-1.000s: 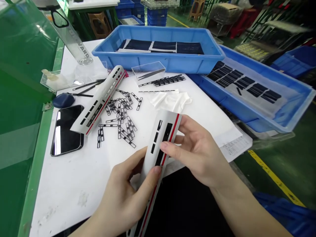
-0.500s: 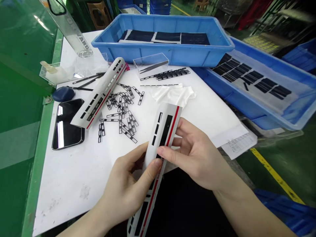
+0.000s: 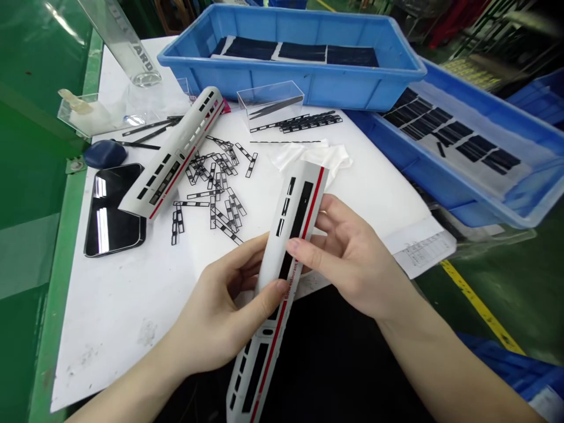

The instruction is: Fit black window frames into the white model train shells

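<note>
A long white model train body [image 3: 304, 194] with black window openings and a red stripe is gripped by both hands over the table's front edge. My left hand [image 3: 224, 317] wraps round its middle from the left, thumb pressed on top. From the right, my right hand [image 3: 352, 258] clasps it, thumb lying across the window row. A second white train body [image 3: 176, 153] lies on the white table sheet [image 3: 132, 305] to the left. Several small black window-frame strips [image 3: 215, 194] are scattered between the two bodies.
A black phone [image 3: 110, 208] lies at the left. Behind are a clear plastic box with tweezers [image 3: 269, 103], a white cloth [image 3: 326, 155], a clear tube [image 3: 127, 47], and two blue trays [image 3: 308, 88] [image 3: 520, 205] holding dark sheets. Papers [image 3: 423, 249] hang off the right edge.
Both hands have kept their grip on the train body and pushed it slightly further from me; more of its lower end now shows. The view has tilted down a little.
</note>
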